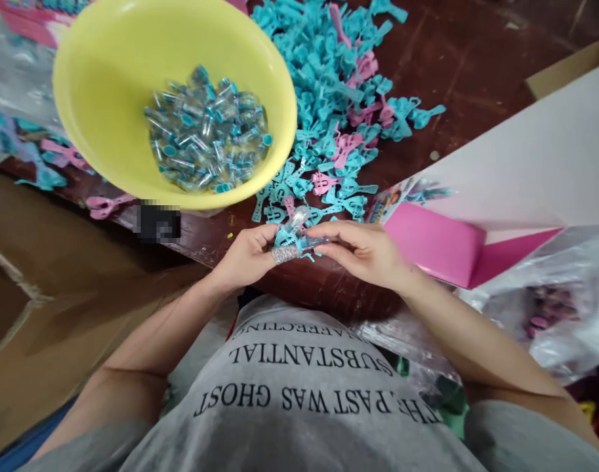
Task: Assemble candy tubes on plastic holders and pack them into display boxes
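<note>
My left hand and my right hand meet over the near edge of a dark wooden table. Between them they pinch a small clear tube together with a teal plastic piece. A strip of tape wraps one left fingertip. Both hands have their fingers closed round these small parts. Just beyond lies a big pile of teal and pink plastic pieces. A yellow bowl on the left holds several clear tubes with teal caps.
A pink and white printed card box lies open at the right. Clear plastic bags with more pieces sit below it. Brown cardboard spreads at lower left. More loose pieces lie left of the bowl.
</note>
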A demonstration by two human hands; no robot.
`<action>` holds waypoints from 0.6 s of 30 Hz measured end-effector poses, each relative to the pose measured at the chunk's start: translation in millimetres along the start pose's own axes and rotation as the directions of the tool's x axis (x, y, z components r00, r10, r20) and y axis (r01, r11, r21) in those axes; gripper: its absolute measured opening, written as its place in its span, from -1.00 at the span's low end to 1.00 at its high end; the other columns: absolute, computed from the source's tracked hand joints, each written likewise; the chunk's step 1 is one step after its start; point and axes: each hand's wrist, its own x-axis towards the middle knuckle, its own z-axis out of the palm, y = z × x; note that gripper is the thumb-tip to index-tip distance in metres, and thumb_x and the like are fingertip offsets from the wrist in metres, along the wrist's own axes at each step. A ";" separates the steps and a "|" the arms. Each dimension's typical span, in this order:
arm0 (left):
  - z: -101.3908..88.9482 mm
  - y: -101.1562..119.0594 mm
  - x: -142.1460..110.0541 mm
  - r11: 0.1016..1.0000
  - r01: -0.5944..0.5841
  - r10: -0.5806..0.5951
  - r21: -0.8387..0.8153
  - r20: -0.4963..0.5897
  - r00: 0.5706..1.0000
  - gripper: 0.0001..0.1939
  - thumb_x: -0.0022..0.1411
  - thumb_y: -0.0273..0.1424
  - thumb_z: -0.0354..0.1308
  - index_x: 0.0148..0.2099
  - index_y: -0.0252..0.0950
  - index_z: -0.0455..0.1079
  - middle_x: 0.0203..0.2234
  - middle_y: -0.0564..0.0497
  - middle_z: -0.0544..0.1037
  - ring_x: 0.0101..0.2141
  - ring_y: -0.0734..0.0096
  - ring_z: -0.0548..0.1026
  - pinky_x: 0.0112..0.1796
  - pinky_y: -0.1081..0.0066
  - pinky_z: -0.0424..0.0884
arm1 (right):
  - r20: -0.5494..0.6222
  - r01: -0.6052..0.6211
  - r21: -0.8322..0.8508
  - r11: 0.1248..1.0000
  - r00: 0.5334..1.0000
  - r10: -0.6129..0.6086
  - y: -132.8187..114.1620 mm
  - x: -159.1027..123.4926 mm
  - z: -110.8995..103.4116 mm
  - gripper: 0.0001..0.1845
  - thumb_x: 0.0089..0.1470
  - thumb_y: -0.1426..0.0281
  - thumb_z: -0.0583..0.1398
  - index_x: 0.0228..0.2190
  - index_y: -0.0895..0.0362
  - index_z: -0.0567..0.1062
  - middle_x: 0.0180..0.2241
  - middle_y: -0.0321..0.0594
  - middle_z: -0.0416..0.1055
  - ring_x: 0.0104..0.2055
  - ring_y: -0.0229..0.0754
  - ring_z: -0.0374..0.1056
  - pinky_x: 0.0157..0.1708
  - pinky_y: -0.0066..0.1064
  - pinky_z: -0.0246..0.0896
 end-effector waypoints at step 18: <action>86.6 1.3 41.3 0.671 -0.449 0.405 0.590 0.216 0.889 -0.06 0.34 -0.14 0.40 0.53 -0.32 0.02 0.20 -0.32 0.57 0.12 0.04 0.60 0.11 0.12 0.55 | -0.242 -0.219 -0.221 0.950 0.956 0.164 -14.2 -88.5 -66.3 -0.64 0.40 0.08 0.24 0.08 -0.03 0.59 0.05 -0.18 0.64 0.01 -0.03 0.59 0.05 -0.13 0.52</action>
